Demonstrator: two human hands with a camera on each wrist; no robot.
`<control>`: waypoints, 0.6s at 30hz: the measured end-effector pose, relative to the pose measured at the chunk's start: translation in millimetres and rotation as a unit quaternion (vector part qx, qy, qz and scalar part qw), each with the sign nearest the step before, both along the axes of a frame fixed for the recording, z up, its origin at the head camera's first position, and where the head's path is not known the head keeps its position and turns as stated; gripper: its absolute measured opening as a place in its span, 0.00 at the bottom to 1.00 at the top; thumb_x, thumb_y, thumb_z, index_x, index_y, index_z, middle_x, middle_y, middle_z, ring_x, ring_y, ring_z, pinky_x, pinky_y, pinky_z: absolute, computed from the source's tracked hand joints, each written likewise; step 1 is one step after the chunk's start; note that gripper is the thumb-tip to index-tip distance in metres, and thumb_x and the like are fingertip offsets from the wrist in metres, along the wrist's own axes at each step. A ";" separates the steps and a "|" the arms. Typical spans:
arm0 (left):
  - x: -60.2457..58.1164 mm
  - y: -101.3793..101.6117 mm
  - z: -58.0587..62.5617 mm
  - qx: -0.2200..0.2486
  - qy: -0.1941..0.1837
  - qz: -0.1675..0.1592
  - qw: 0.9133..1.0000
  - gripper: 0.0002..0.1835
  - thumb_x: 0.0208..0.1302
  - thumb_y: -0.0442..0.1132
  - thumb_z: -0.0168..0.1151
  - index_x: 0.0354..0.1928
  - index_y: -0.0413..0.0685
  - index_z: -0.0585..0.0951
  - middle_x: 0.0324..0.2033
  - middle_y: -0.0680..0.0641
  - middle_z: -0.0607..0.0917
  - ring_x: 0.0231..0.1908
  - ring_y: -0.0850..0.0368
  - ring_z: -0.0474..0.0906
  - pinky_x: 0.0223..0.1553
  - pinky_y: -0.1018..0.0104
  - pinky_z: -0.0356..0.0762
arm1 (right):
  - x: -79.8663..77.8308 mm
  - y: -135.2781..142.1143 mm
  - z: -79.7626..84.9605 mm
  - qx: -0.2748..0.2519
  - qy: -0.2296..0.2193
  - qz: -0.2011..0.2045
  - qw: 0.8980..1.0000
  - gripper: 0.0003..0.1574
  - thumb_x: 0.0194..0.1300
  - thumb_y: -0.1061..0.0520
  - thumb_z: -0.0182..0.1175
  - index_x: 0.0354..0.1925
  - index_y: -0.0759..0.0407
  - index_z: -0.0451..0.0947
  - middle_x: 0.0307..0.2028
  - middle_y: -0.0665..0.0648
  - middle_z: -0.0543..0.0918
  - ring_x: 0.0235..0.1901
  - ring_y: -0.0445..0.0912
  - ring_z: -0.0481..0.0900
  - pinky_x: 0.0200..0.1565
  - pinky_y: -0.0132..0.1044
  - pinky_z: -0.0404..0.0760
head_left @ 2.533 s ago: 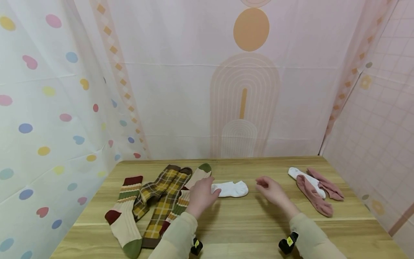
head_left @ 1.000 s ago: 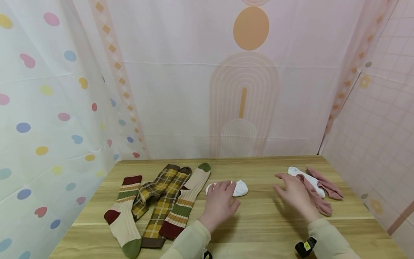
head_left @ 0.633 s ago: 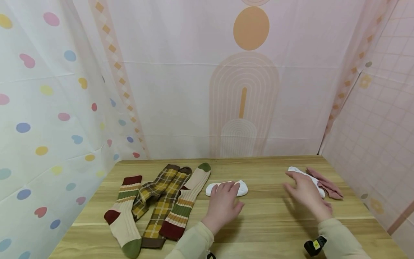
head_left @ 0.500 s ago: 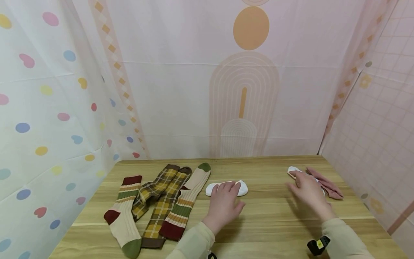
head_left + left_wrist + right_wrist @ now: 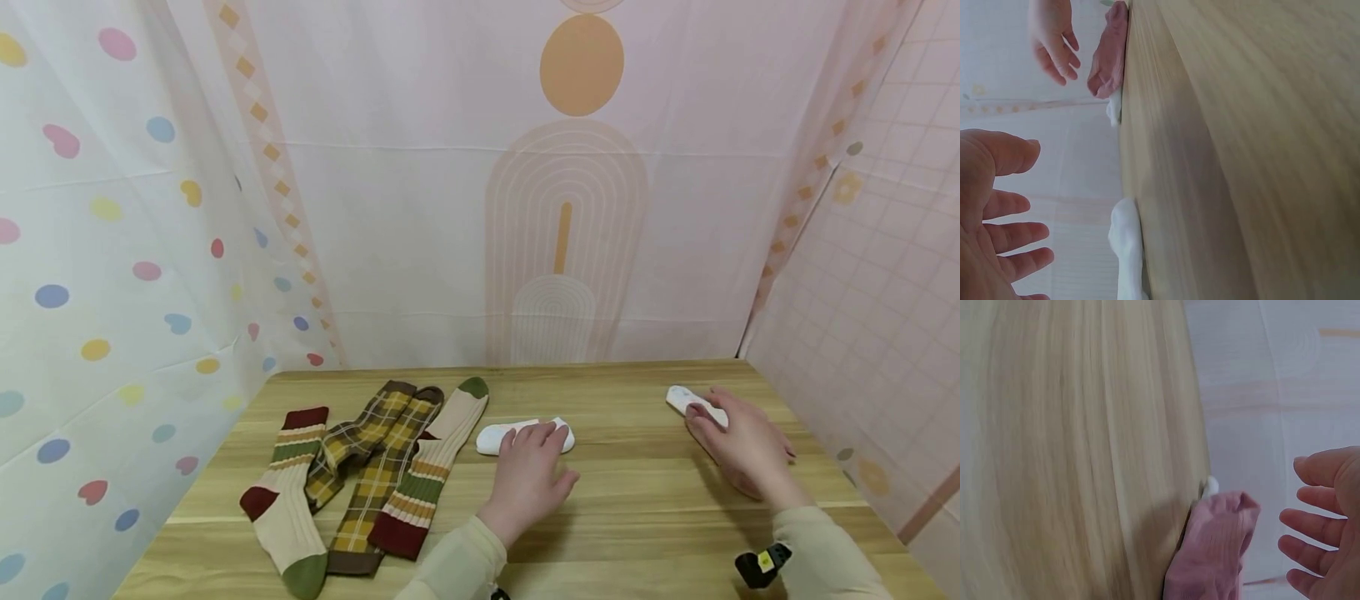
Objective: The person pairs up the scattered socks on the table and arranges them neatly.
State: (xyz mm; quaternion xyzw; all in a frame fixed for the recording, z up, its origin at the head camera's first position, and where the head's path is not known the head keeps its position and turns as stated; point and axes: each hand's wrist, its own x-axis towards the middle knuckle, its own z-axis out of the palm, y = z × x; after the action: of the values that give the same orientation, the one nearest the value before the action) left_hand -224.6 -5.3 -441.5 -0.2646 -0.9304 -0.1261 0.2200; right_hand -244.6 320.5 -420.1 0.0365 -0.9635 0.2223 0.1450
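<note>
A white ankle sock (image 5: 491,439) lies flat mid-table. My left hand (image 5: 528,479) hovers just in front of it, fingers loosely bent and holding nothing; the left wrist view shows a gap between those fingers and the white sock (image 5: 1126,244). On the right, a second white sock (image 5: 679,398) lies among pink socks (image 5: 1213,550). Above them is my right hand (image 5: 750,446), covering much of that pile in the head view. Its fingers are spread and slightly bent in the right wrist view, apart from the pink cloth, with nothing in them.
To the left lie two cream striped socks (image 5: 288,525) with green toes and dark red cuffs, and brown-and-yellow plaid socks (image 5: 367,492) between them. The wooden table (image 5: 600,533) ends at a patterned curtain (image 5: 420,250) behind, with more curtain at both sides.
My right hand has moved right, from beside the middle white sock to over the pink and white socks. My left hand has shifted right and toward me, uncovering the striped sock.
</note>
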 end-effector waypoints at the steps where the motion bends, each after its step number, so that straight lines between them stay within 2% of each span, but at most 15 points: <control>1: 0.1 0.4 0.0 0.001 -0.001 0.000 1.000 0.28 0.58 0.53 0.69 0.59 0.49 0.78 0.54 0.47 0.81 0.57 0.48 0.74 0.57 0.43 0.68 | -0.5 2.6 -0.2 0.000 -0.002 0.001 1.000 0.33 0.71 0.47 0.58 0.64 0.68 0.69 0.64 0.75 0.69 0.58 0.75 0.66 0.46 0.75 0.66; 8: -0.1 1.6 -0.3 0.006 -0.009 0.008 1.000 0.29 0.59 0.53 0.70 0.59 0.49 0.78 0.54 0.47 0.81 0.56 0.48 0.74 0.57 0.43 0.68 | -2.4 20.3 -6.5 -0.005 0.022 0.033 0.999 0.31 0.69 0.59 0.60 0.66 0.71 0.68 0.58 0.75 0.75 0.49 0.70 0.77 0.46 0.63 0.75; 11: -0.6 1.9 -0.9 0.006 -0.007 0.007 1.000 0.28 0.58 0.53 0.70 0.59 0.49 0.78 0.54 0.47 0.81 0.56 0.48 0.75 0.57 0.43 0.69 | -1.9 25.5 -9.7 -0.008 0.017 0.032 0.999 0.33 0.68 0.60 0.59 0.69 0.67 0.67 0.58 0.74 0.75 0.48 0.69 0.78 0.45 0.62 0.76; 15: -0.7 3.7 -1.8 0.007 -0.001 0.002 1.000 0.28 0.58 0.52 0.70 0.58 0.49 0.79 0.54 0.47 0.81 0.55 0.48 0.76 0.56 0.44 0.70 | -1.7 31.4 -14.1 0.000 0.007 0.023 1.000 0.36 0.67 0.62 0.59 0.72 0.60 0.64 0.52 0.73 0.80 0.41 0.62 0.80 0.37 0.54 0.77; 18: -0.6 6.4 -2.8 0.009 0.000 0.001 1.000 0.28 0.57 0.52 0.70 0.57 0.49 0.79 0.53 0.47 0.81 0.55 0.48 0.76 0.56 0.44 0.70 | -2.0 36.1 -16.7 0.005 -0.005 0.020 1.000 0.37 0.69 0.63 0.57 0.74 0.56 0.62 0.47 0.73 0.81 0.33 0.56 0.78 0.31 0.47 0.73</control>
State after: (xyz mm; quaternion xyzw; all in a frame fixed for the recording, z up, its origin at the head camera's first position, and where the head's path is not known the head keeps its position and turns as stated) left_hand -225.2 1.2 -444.3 -0.2619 -0.9296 -0.1341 0.2221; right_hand -246.6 356.6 -436.8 0.0553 -0.9643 0.2209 0.1352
